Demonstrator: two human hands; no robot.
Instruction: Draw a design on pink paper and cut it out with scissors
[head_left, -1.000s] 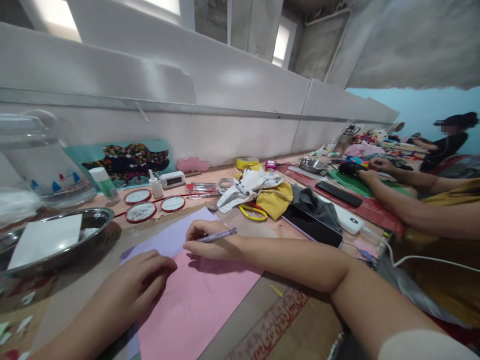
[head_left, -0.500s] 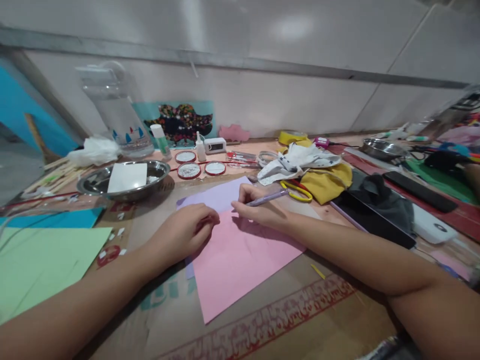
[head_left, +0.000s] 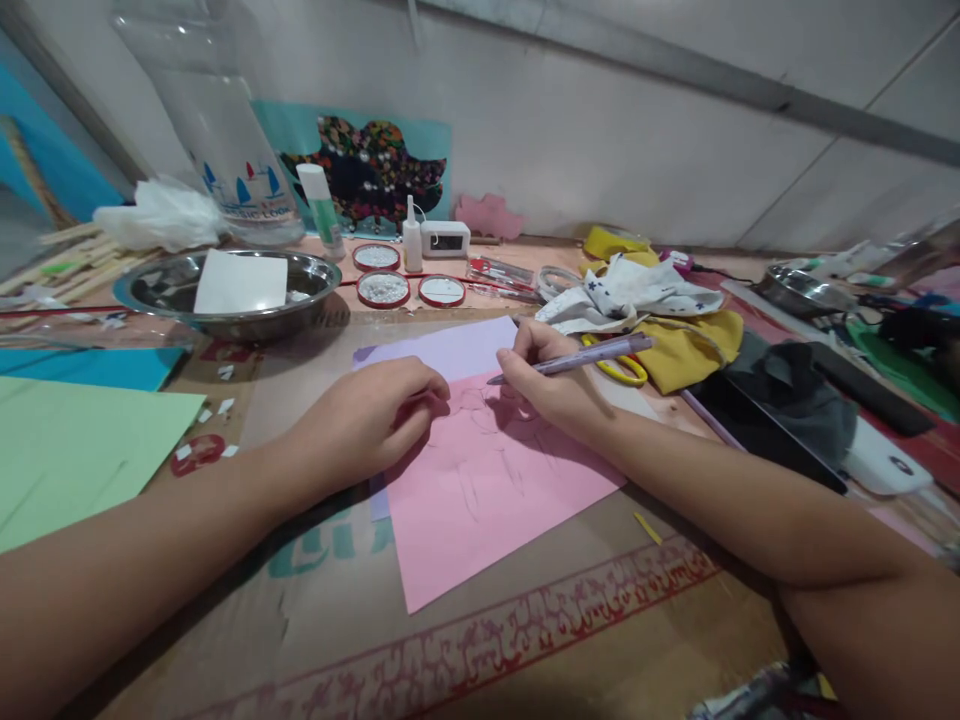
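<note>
A sheet of pink paper [head_left: 465, 540] lies at a slant over lilac paper [head_left: 442, 345], with thin grey sketch lines across its middle and upper part. My right hand [head_left: 551, 385] rests on the pink sheet and grips a purple mechanical pencil [head_left: 596, 353] between thumb and fingers. Its tip is at the drawn lines, touching or just above the paper; I cannot tell which. On the left edge of the sheet lies my left hand [head_left: 386, 415], its fingers curled in and apparently holding nothing.
Left of the sheets are a steel bowl [head_left: 247, 325] with a white card and green paper [head_left: 82, 450]. Behind stand a glue stick [head_left: 321, 210], a water bottle [head_left: 240, 150] and small red-rimmed dishes [head_left: 383, 289]. Yellow-handled scissors [head_left: 626, 374], cloth [head_left: 690, 350] and a phone [head_left: 765, 430] lie right.
The view has tilted down and come closer, so the sketch lines show more clearly. My right hand has shifted slightly right with the pencil, away from my left hand, which stays on the sheet.
</note>
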